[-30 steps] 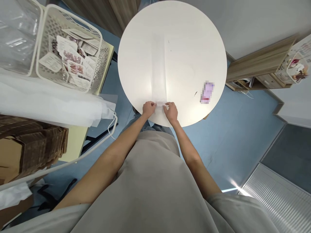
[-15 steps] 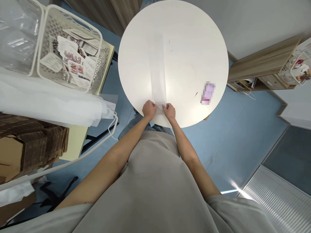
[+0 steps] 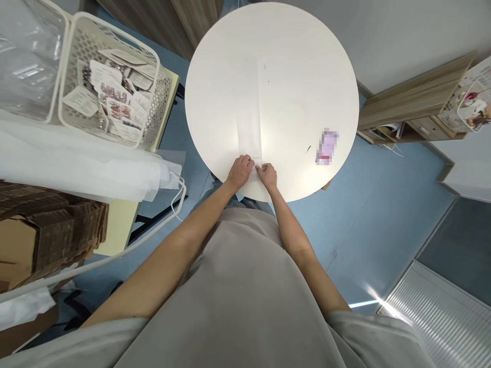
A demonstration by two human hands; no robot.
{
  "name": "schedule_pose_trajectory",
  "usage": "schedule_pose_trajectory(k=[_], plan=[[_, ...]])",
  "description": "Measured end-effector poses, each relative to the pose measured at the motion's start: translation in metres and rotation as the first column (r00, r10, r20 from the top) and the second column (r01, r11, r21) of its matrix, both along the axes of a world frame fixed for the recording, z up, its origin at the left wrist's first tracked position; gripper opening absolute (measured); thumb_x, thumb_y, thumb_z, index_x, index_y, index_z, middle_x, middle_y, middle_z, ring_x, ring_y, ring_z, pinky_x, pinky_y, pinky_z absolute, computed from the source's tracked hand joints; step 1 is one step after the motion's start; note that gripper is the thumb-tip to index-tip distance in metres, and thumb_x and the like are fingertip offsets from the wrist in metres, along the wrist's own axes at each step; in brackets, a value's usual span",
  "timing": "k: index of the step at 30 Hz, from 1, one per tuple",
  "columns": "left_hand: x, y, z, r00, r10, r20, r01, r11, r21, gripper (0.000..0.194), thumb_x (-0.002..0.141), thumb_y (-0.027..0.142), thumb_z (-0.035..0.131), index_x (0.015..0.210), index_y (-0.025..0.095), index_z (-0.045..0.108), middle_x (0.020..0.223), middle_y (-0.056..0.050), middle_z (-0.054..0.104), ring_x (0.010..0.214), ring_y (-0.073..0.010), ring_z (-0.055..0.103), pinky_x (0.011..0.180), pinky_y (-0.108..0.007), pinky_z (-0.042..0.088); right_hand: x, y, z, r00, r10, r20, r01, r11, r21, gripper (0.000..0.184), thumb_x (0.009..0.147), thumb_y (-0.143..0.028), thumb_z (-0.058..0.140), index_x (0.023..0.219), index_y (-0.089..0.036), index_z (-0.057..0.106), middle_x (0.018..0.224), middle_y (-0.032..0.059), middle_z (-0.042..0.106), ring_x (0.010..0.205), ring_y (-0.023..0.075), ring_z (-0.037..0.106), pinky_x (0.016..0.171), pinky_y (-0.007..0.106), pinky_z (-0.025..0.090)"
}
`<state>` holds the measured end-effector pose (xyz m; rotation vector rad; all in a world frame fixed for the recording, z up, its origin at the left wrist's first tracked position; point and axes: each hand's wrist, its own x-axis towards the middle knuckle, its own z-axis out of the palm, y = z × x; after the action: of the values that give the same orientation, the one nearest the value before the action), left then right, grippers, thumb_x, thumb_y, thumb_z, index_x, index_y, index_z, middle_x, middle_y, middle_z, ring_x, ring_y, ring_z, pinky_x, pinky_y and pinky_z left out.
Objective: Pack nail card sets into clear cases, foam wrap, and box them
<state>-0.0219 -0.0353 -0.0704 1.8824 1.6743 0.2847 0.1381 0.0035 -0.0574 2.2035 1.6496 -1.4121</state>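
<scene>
A long, thin translucent white strip (image 3: 250,122) lies lengthwise on the round white table (image 3: 307,66), running away from me. Its near end sits at the table's front edge. My left hand (image 3: 240,173) pinches that near end from the left. My right hand (image 3: 267,175) pinches it from the right, and the fingertips of both hands almost meet over the strip.
A small purple item (image 3: 327,146) lies on the table's right side. To the left stand a perforated white basket (image 3: 151,53) of printed packets, a clear bin (image 3: 26,56), rolled white sheeting (image 3: 76,163) and flattened cardboard (image 3: 49,225). Wooden shelving (image 3: 410,102) is at the right.
My hands have drawn closer together on the strip's near end. The strip looks shorter on the table, its far end now nearer to me.
</scene>
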Motion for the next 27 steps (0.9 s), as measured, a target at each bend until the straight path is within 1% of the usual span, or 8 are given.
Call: schedule_pose_trajectory(k=[5,8,10,13,18,22,25,27], plan=[[-0.01,-0.018,0.01,0.994,-0.098,0.053,0.099,0.995,-0.017,0.046,0.104,0.024,0.044,0.145,0.01,0.061,0.155,-0.027,0.057,0.149,-0.0393,0.05,0.123,-0.058,0.042,0.004,0.003,-0.005,0.999,-0.037,-0.001,0.037,0.999,-0.02,0.03,0.097,-0.047,0.075,0.111,-0.023,0.063,0.108,0.008,0.079,0.109,0.0246,0.075,0.097,0.036,0.058],[-0.012,-0.028,0.015,0.985,-0.137,0.106,0.143,0.988,-0.05,0.07,0.098,0.039,0.061,0.159,0.006,0.05,0.169,-0.03,0.044,0.162,-0.0434,0.035,0.132,-0.063,0.032,0.004,0.004,-0.009,0.996,-0.076,-0.035,0.075,0.997,-0.035,0.029,0.095,-0.047,0.077,0.1,-0.022,0.064,0.097,0.0061,0.078,0.097,0.023,0.077,0.089,0.033,0.061],[-0.011,-0.03,0.016,0.983,-0.139,0.117,0.148,0.986,-0.074,0.079,0.093,0.036,0.064,0.164,0.006,0.044,0.173,-0.03,0.039,0.166,-0.0448,0.029,0.134,-0.065,0.027,0.003,0.006,-0.011,0.986,-0.124,-0.11,0.114,0.99,-0.085,0.029,0.096,-0.047,0.077,0.09,-0.022,0.063,0.085,0.0044,0.076,0.085,0.0221,0.076,0.079,0.031,0.061],[-0.006,-0.028,0.014,0.992,-0.095,0.089,0.103,0.991,-0.091,0.072,0.094,0.02,0.052,0.164,0.005,0.044,0.171,-0.029,0.042,0.166,-0.0424,0.032,0.133,-0.066,0.028,0.002,0.008,-0.007,0.97,-0.151,-0.19,0.125,0.982,-0.143,0.031,0.098,-0.045,0.075,0.083,-0.022,0.062,0.075,0.0031,0.073,0.075,0.0213,0.074,0.072,0.031,0.06],[-0.005,-0.015,0.014,0.993,-0.106,0.048,0.11,0.99,-0.093,0.071,0.087,0.01,0.049,0.157,0.005,0.053,0.16,-0.03,0.054,0.156,-0.0424,0.045,0.129,-0.065,0.036,0.011,0.008,0.015,0.996,0.086,-0.006,-0.085,0.995,0.058,0.021,0.106,-0.039,0.064,0.11,-0.019,0.068,0.105,0.0107,0.08,0.097,0.0263,0.076,0.092,0.039,0.06],[-0.01,-0.005,0.018,0.985,-0.17,0.025,0.171,0.982,-0.081,0.072,0.081,0.011,0.057,0.152,0.005,0.058,0.158,-0.029,0.056,0.153,-0.043,0.048,0.13,-0.066,0.034,0.019,0.003,0.031,0.931,0.363,0.038,-0.361,0.9,0.243,0.047,0.103,-0.008,0.041,0.144,-0.018,0.062,0.151,0.0151,0.067,0.134,0.0282,0.064,0.112,0.045,0.054],[-0.013,0.002,0.02,0.981,-0.188,0.057,0.192,0.977,-0.092,0.075,0.075,0.011,0.063,0.151,0.009,0.061,0.164,-0.026,0.053,0.159,-0.0425,0.042,0.134,-0.067,0.028,0.021,0.001,0.031,0.853,0.522,0.004,-0.502,0.817,0.284,0.06,0.099,-0.002,0.038,0.153,-0.018,0.058,0.166,0.0119,0.056,0.149,0.0262,0.051,0.125,0.046,0.045],[-0.016,0.007,0.021,0.981,-0.178,0.078,0.188,0.972,-0.141,0.074,0.076,0.012,0.065,0.15,0.011,0.062,0.166,-0.023,0.053,0.161,-0.0406,0.041,0.135,-0.064,0.027,0.022,0.002,0.028,0.835,0.551,-0.006,-0.527,0.801,0.284,0.061,0.099,-0.002,0.037,0.155,-0.018,0.056,0.168,0.0104,0.054,0.151,0.0261,0.049,0.127,0.047,0.042]])
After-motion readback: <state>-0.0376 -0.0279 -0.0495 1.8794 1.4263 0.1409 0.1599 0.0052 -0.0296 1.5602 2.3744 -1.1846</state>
